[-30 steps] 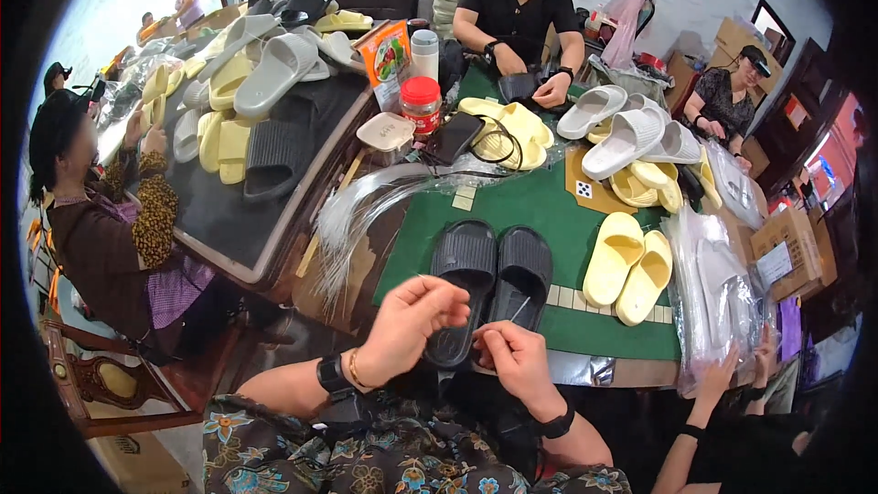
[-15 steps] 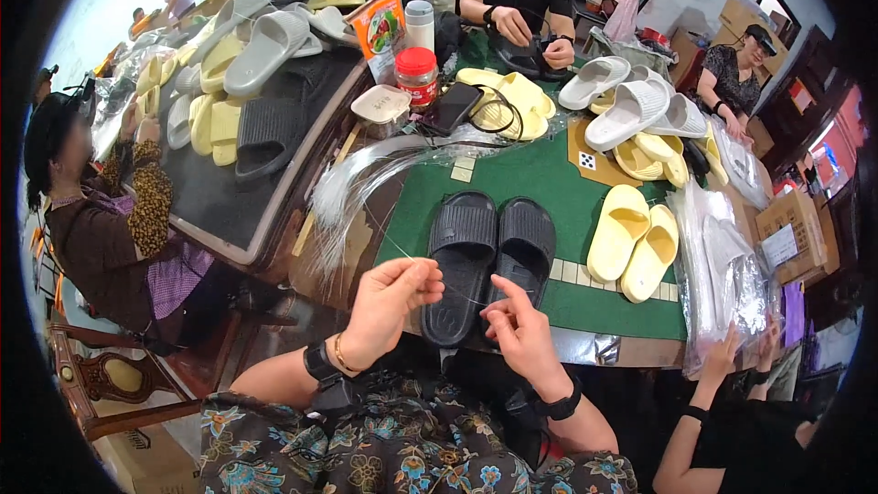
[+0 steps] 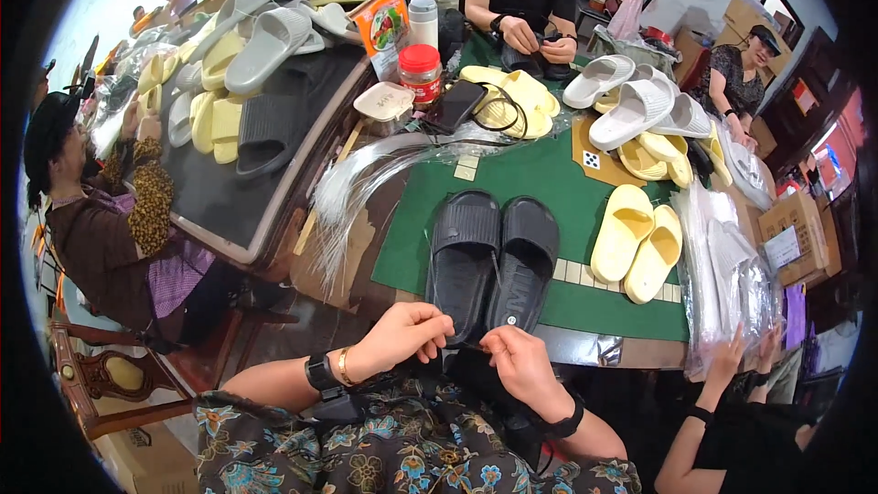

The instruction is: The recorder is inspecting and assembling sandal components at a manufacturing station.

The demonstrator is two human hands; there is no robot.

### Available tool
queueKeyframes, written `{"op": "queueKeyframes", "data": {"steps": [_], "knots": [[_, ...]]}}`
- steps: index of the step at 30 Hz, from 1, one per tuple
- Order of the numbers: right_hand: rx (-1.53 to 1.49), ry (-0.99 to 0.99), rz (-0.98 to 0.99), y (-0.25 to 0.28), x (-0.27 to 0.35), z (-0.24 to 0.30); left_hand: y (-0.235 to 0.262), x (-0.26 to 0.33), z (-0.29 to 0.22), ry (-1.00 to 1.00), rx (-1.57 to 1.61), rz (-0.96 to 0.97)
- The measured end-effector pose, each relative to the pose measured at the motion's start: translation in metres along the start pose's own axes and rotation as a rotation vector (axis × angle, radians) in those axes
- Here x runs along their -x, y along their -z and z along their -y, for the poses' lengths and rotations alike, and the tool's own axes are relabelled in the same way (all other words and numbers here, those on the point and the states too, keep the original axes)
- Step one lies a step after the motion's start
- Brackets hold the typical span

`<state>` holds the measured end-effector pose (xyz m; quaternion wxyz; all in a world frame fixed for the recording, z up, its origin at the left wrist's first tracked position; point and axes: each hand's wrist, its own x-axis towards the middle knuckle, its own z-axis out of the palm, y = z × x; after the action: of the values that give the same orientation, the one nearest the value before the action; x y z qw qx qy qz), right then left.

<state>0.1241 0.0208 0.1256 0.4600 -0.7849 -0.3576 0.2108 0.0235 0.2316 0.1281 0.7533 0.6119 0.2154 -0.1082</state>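
A pair of black slide slippers, the left slipper (image 3: 462, 261) and the right slipper (image 3: 525, 261), lies side by side on the green table mat, heels toward me. Just at their heel ends, my left hand (image 3: 401, 338) is closed in a pinch, thumb against the forefinger. Close to its right, my right hand (image 3: 523, 364) pinches too. A thin clear plastic strand (image 3: 468, 345) runs faintly between the fingertips; its ends are hard to make out. Left of the slippers lies a loose bundle of similar clear strands (image 3: 346, 197).
Yellow slippers (image 3: 637, 242) and plastic-wrapped packs (image 3: 727, 274) lie to the right. Farther back are grey slippers (image 3: 636, 114), a red-lidded jar (image 3: 420, 75) and a plastic tub (image 3: 384, 102). A slipper-laden table (image 3: 206, 206) stands left. Co-workers sit around; one's hands (image 3: 727, 357) are near right.
Both hands have come down and toward me, from over the slippers to their heel ends. The strand is lower with them. My right fingers have curled in, and the right slipper's heel is uncovered.
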Motion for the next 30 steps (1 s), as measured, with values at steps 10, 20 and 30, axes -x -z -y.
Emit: {"op": "queueKeyframes", "data": {"steps": [10, 20, 30], "knots": [[0.091, -0.065, -0.032, 0.006, 0.029, 0.002, -0.011, 0.005, 0.001, 0.106, -0.258, 0.185], [0.053, -0.009, -0.034, 0.005, -0.005, -0.032, -0.007, -0.028, -0.009, 0.197, -0.244, 0.134], [0.113, -0.080, -0.073, 0.021, -0.047, -0.036, 0.006, -0.092, -0.023, 0.099, -0.119, -0.055]]}}
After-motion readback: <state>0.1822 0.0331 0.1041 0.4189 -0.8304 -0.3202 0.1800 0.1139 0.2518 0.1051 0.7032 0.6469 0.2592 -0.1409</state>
